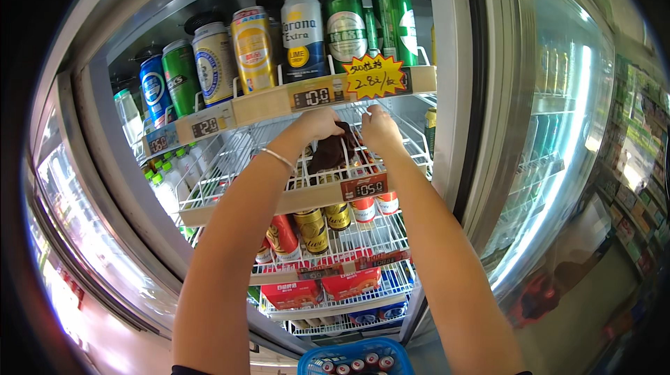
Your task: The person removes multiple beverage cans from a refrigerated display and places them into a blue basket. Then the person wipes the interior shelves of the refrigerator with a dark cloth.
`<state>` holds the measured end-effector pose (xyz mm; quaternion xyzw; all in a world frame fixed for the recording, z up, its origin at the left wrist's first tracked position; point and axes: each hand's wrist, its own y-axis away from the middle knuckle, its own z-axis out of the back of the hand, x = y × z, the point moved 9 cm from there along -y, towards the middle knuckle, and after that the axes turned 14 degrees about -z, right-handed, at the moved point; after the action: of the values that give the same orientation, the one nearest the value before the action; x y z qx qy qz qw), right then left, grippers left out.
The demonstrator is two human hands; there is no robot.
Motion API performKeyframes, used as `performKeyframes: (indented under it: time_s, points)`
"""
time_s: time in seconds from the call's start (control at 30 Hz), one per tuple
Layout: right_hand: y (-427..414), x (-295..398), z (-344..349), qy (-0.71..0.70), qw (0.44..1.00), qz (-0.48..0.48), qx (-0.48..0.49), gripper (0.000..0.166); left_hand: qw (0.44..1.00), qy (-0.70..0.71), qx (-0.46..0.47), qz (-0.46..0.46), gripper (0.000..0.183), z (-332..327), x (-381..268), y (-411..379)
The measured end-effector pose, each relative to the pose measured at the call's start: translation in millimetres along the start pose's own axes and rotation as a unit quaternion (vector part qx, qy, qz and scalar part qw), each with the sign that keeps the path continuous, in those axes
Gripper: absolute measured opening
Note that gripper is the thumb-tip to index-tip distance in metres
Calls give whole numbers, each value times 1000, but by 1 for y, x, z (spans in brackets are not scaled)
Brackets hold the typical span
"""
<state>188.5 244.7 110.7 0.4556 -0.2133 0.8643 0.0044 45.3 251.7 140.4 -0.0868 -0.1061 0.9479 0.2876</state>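
Note:
Both arms reach into an upright drinks cooler. My left hand (317, 124) grips a dark brown cloth (331, 151), which lies on a white wire shelf (251, 152). Just right of the cloth is my right hand (380, 126), its fingers bent near the shelf wires; whether it holds a wire or part of the cloth is unclear. Above the hands, tall beer cans line the upper shelf, among them a Corona Extra can (302, 34) and a green can (345, 24). Red and gold Budweiser cans (313, 231) stand on the shelf below the cloth.
A blue plastic basket (356, 346) with several cans sits low before me. Red cartons (350, 282) fill part of a lower shelf. A yellow starburst price card (375, 77) hangs at the upper shelf's edge. Bottles with green caps (170, 171) stand at left. The metal door frame (450, 76) borders the right side.

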Motion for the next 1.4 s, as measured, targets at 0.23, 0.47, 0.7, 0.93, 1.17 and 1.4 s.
performKeyframes:
  time_s: [0.23,0.47,0.7,0.93,1.17,1.4]
  points:
    - [20,13,3,15,999,-20,21,38,964,-262,41,13,39,-16,52,-69]
    - [11,9,-4,83,995,20,44,44,959,-279,52,4,29,-20,25,-59]
    - [2,-7,-7,-39,991,-23,128,48,991,-51,-14,-122,30,18,-45,26]
    - [-1,-1,-18,95,981,62,160,46,985,-39,16,-168,32,8,-104,75]
    - [-10,-8,-22,71,986,120,93,44,977,-148,-80,-132,23,9,-102,46]
    - [-17,-15,-22,41,989,122,70,46,978,-90,-71,-175,32,-2,-102,70]
